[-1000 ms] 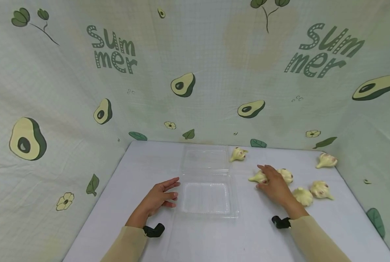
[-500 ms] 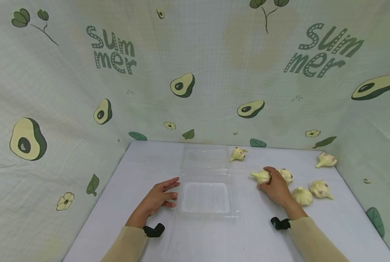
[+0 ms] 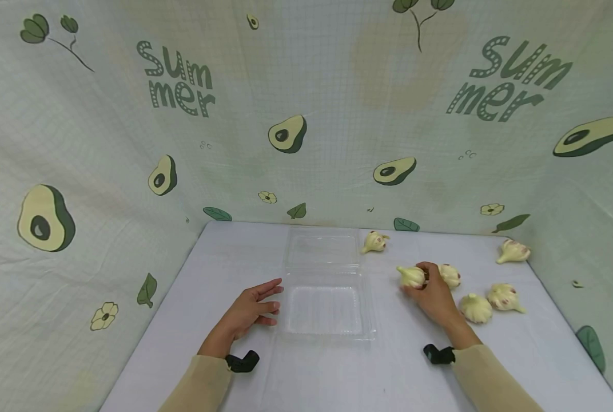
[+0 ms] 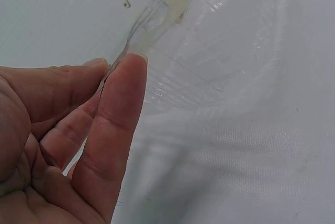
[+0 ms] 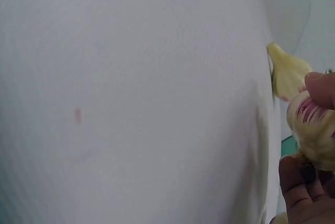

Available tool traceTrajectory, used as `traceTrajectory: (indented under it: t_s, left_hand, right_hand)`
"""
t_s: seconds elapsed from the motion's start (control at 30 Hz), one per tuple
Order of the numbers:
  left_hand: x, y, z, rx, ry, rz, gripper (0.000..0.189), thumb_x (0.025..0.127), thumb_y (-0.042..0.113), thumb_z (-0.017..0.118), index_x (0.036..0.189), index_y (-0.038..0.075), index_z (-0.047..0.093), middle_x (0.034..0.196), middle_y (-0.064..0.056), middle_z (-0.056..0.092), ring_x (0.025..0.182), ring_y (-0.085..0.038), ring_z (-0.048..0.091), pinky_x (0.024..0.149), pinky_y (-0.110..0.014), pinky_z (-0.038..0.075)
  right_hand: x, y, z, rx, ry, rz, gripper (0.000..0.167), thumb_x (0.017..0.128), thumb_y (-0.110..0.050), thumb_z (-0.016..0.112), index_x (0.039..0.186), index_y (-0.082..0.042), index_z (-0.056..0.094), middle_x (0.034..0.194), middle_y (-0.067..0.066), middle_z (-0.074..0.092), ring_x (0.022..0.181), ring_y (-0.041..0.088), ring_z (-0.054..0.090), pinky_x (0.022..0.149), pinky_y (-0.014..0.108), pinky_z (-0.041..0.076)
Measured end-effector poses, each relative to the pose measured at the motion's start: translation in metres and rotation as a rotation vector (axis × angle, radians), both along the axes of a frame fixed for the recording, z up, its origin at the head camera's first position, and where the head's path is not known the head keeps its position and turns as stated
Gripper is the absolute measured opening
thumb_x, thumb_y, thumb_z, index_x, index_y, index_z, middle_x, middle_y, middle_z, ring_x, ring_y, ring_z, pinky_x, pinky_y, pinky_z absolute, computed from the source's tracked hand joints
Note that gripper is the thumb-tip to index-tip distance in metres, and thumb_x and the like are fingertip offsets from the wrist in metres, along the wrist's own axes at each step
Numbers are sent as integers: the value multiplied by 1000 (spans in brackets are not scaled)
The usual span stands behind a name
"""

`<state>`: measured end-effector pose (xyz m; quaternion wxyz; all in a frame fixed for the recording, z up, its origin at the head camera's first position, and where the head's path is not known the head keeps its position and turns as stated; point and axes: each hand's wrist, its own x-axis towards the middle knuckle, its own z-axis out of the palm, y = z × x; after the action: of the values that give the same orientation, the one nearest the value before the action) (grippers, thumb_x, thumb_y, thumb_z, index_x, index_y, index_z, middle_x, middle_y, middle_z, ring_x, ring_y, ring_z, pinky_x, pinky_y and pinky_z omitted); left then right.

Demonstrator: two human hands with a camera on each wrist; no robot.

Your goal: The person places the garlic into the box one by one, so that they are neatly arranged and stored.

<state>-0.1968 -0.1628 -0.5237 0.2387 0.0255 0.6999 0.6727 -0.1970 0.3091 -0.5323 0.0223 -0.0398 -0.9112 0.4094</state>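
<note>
The thumb and fingers of the right hand [image 3: 434, 297] are clamped on a garlic head [image 3: 411, 278], which sits between their tips with its stem pointing away from the palm, toward the box. The fingers of the left hand [image 3: 249, 312] are bent to the thumb and, as the left wrist view shows, pinch the thin edge of a clear plastic box [image 3: 327, 339]. The box lies just beyond these fingertips with its lid [image 3: 323, 252] folded back on the far side. Whether the garlic head is clear of the table [image 3: 306, 380] cannot be told.

Just behind the right fingers lies a near bulb [image 3: 449, 276]; to the right of that wrist lie a round bulb [image 3: 476, 309] and a stemmed bulb [image 3: 505, 298]. Farther from the right fingertips are a far bulb [image 3: 374, 242], near the lid, and a corner bulb [image 3: 514, 252].

For a sound hold, thumb and fingers should bear on the round body and leave the stem free; the papery skin may slip, so even pressure is likely better than a hard squeeze. A straight upward lift would best spare the near bulb a knock. The left pinch should steady the flimsy edge without bending it.
</note>
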Motion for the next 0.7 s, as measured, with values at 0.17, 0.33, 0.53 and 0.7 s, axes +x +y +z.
traceTrajectory:
  t_s: [0.17,0.33,0.53,0.7]
  left_hand:
    - [0,-1,1,-3,0,-3,69,100,2,70,163,11,42,162,-20,45,95,-17,67,71,-29,64]
    - [0,-1,1,-7,1,-9,71,99,3,72,163,10,42,162,-20,45,97,-19,68,73,-30,65]
    - [-2,-1,0,-7,6,-12,70,99,3,72,163,10,42,162,-20,46,97,-18,68,72,-30,65]
    - [-3,-1,0,-14,7,-13,69,100,1,69,163,10,42,162,-20,45,96,-17,68,71,-30,65]
  right_hand:
    - [2,-2,1,-11,36,-38,77,96,-26,80,151,3,34,135,25,47,113,34,55,87,31,47]
    - [4,-6,4,-24,103,-41,79,97,-24,78,158,-1,34,145,25,45,120,35,51,94,38,47]
    - [6,-12,8,18,165,-66,67,98,-23,77,155,-8,46,148,25,43,112,30,53,86,24,45]
    - [8,-18,14,-19,138,-108,65,99,-26,76,153,-7,46,147,25,45,116,35,57,90,30,47]
